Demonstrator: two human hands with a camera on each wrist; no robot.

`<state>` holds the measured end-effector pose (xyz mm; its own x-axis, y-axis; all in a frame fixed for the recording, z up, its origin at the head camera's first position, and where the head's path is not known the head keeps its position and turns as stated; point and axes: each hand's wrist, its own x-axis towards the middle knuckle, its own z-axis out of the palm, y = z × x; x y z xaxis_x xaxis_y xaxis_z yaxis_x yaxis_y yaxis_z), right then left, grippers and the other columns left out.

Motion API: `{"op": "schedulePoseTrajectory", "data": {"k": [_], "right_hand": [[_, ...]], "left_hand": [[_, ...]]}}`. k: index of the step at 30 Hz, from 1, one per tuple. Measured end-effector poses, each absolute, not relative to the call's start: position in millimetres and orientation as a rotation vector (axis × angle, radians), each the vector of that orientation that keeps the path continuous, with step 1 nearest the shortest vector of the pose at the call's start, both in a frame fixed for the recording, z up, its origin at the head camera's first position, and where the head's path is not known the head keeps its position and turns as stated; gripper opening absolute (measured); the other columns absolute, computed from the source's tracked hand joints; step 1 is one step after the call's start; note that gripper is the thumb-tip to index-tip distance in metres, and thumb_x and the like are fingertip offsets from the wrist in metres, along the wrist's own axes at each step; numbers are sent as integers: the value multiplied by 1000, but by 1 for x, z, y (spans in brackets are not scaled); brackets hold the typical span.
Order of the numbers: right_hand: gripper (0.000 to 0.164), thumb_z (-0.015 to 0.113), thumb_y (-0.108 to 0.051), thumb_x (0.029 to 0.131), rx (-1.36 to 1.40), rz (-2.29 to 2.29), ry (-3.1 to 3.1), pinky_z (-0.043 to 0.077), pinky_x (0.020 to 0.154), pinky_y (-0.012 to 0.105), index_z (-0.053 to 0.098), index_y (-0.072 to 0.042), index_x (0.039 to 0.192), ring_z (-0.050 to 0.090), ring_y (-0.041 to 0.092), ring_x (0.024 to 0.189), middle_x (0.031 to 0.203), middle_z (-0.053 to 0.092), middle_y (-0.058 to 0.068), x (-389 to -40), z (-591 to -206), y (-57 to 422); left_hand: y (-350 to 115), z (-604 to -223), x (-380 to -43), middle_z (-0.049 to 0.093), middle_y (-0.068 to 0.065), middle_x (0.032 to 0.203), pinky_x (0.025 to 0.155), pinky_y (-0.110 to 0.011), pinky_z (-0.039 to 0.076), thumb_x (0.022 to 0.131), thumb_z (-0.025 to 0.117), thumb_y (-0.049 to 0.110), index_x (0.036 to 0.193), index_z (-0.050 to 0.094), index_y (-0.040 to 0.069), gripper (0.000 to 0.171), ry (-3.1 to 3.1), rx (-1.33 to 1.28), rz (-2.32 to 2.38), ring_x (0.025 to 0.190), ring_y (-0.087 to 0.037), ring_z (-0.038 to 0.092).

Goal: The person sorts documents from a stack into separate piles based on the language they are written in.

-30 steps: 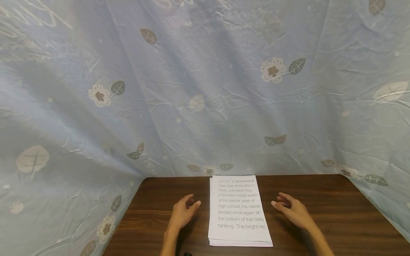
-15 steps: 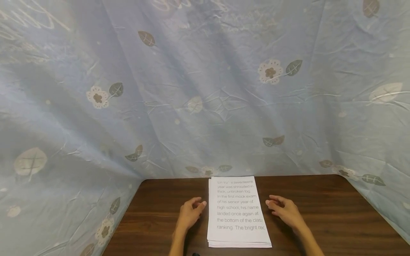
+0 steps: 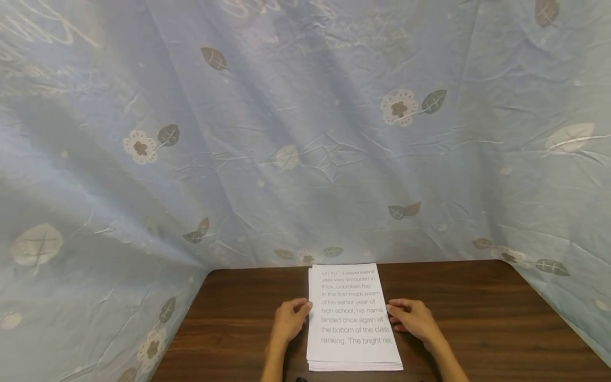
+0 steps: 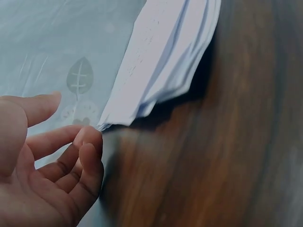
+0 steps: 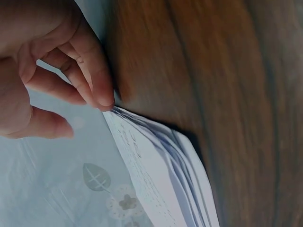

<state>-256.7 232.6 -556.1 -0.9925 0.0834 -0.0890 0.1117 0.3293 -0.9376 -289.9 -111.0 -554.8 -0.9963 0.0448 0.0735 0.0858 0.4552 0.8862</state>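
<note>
A stack of white paper sheets [image 3: 350, 350], its top sheet printed with large English text, lies on the brown wooden table. At its left edge is my left hand [image 3: 289, 321], fingers bent and thumb held apart. In the left wrist view those fingertips [image 4: 90, 137] are right by a corner of the loosely layered sheets [image 4: 156, 61]. My right hand [image 3: 412, 319] is at the opposite edge, its fingertips [image 5: 105, 97] touching the paper edge in the right wrist view. The right thumb stands away from the sheets, and neither hand grips them.
Behind and beside the table [image 3: 477, 307] hangs a pale blue cloth [image 3: 305, 201] with leaf and flower prints. A small dark object [image 3: 301, 379] peeks in at the bottom edge, too little of it showing to tell its kind.
Both hands have moved inward from either side until they reach the stack's left and right edges. The paper stays in place; the head view has shifted slightly.
</note>
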Motion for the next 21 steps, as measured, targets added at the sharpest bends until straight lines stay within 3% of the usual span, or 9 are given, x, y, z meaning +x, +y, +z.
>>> {"op": "schedulePoseTrajectory", "data": {"k": [5, 11, 21], "right_hand": [[41, 73, -21, 102, 239, -1761, 2594, 66, 70, 30, 70, 8, 131, 73, 19, 85, 107, 78, 13, -258, -558, 225], [36, 75, -17, 99, 255, -1688, 2667, 64, 64, 29, 73, 10, 124, 70, 18, 78, 97, 77, 11, -258, -555, 221], [30, 76, -12, 96, 220, -1603, 2713, 63, 62, 29, 76, 9, 118, 69, 19, 78, 94, 75, 10, -257, -553, 219]], "left_hand": [[-106, -559, -291, 74, -6, 92, 66, -28, 54, 100, 73, 26, 124, 77, -1, 36, -2665, -131, -1490, 78, -15, 67], [-103, -556, -292, 77, -8, 99, 79, -38, 55, 98, 75, 25, 118, 80, 0, 33, -2696, -143, -1358, 92, -20, 67], [-101, -554, -289, 75, -9, 97, 78, -39, 54, 96, 76, 19, 117, 79, -4, 32, -2719, -157, -1319, 90, -22, 64]]}}
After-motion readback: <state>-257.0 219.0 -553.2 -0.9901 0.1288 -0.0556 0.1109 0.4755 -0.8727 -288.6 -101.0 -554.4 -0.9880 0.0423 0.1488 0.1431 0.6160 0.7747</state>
